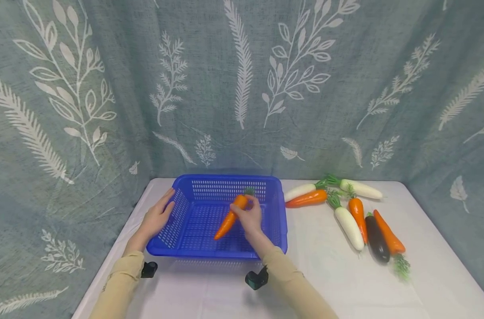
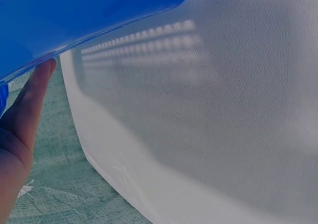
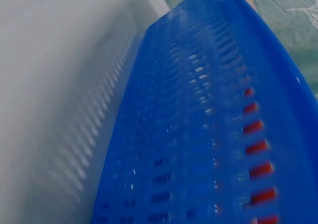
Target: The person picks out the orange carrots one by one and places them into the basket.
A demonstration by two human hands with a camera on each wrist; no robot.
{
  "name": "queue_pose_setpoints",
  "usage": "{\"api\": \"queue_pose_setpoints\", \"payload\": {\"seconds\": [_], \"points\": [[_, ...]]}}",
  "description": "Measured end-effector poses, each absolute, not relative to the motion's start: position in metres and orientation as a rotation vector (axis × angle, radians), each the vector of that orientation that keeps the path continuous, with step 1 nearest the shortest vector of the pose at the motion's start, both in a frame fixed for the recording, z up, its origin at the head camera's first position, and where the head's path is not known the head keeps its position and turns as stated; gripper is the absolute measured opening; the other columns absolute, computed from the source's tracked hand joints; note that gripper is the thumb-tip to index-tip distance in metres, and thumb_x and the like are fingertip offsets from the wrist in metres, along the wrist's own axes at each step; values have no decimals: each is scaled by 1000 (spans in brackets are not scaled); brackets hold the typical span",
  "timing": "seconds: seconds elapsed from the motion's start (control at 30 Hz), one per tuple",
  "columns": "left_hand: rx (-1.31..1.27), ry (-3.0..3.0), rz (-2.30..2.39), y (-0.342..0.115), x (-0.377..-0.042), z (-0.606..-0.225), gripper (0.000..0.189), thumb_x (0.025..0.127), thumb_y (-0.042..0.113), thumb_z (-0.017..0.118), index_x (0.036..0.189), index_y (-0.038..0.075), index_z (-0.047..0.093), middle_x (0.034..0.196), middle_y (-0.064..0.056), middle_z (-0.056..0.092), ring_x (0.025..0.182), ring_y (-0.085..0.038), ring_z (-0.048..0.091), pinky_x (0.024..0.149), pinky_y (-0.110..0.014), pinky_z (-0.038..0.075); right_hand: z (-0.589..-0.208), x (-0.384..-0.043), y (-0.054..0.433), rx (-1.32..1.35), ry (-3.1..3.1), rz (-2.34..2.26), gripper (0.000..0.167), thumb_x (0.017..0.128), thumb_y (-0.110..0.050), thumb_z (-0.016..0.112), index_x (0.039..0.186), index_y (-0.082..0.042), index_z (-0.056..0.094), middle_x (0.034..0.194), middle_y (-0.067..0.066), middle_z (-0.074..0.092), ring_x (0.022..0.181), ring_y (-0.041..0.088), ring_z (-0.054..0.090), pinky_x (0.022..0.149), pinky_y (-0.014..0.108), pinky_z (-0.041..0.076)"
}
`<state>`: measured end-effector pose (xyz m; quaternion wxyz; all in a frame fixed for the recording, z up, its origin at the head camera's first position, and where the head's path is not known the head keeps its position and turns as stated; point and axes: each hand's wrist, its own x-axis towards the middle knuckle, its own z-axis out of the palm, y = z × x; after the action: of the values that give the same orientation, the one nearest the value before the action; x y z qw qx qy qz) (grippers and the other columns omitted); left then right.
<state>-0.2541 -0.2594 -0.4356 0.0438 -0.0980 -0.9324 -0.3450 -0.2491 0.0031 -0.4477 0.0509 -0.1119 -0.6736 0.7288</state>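
A blue slotted plastic basket (image 1: pixel 230 177) stands on the white table. Against its left rim rests my left hand (image 1: pixel 156 219), fingers extended; the left wrist view shows a straight digit of that hand (image 2: pixel 22 119) touching the underside of the blue rim (image 2: pixel 99 15). My right hand (image 1: pixel 251 217) pinches an orange carrot (image 1: pixel 226 225) near its green top, inside or just over the basket, its tip slanting down to the left. Whether the carrot touches the bottom I cannot tell. In the right wrist view the basket wall (image 3: pixel 189 85) hides this hand; red-orange shows through its slots.
Right of the basket lie a white radish (image 1: pixel 299 191) and a carrot (image 1: pixel 307 199), with another radish (image 1: pixel 361 189) farther back. Nearer are a radish (image 1: pixel 349 228), a carrot (image 1: pixel 357 215), a dark eggplant (image 1: pixel 376 239) and another carrot (image 1: pixel 388 235). A curtain (image 1: pixel 218 88) hangs behind.
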Motion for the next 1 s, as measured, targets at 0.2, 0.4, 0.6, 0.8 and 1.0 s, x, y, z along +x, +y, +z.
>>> {"api": "queue_pose_setpoints", "payload": {"seconds": [0.2, 0.4, 0.6, 0.8, 1.0], "points": [[-301, -2849, -1043, -259, -255, -436, 48, 103, 17, 35, 145, -5, 30, 154, -23, 25, 140, -44, 24, 114, -57, 21, -449, -248, -14, -253, -2270, 1883, 52, 73, -5, 76, 120, 1, 54, 107, 24, 55, 92, 34, 59, 72, 38, 58], [-306, -2850, -1049, -258, -253, -436, 49, 103, 18, 35, 146, -5, 29, 154, -23, 23, 140, -45, 23, 115, -57, 20, -450, -246, -19, -189, -2440, 1636, 51, 71, -8, 80, 115, 0, 56, 100, 20, 55, 89, 31, 56, 74, 40, 57], [-309, -2851, -1038, -259, -253, -438, 49, 103, 19, 35, 146, -5, 29, 154, -23, 24, 140, -45, 23, 114, -57, 20, -452, -245, -18, -294, -2469, 1632, 52, 69, -8, 81, 113, 0, 57, 98, 21, 55, 88, 32, 56, 77, 41, 56], [-294, -2857, -1046, -260, -253, -439, 48, 103, 18, 36, 146, -3, 29, 154, -22, 24, 140, -45, 23, 114, -57, 20, -452, -243, -18, -342, -2511, 1697, 53, 70, -10, 80, 117, 0, 56, 104, 23, 57, 93, 34, 57, 78, 40, 57], [-292, -2856, -1046, -260, -253, -439, 49, 103, 19, 35, 146, -3, 29, 154, -22, 24, 140, -45, 24, 114, -58, 20, -452, -244, -18, -381, -2513, 1813, 52, 72, -7, 78, 118, 1, 56, 108, 25, 58, 96, 35, 60, 79, 39, 58]]}}
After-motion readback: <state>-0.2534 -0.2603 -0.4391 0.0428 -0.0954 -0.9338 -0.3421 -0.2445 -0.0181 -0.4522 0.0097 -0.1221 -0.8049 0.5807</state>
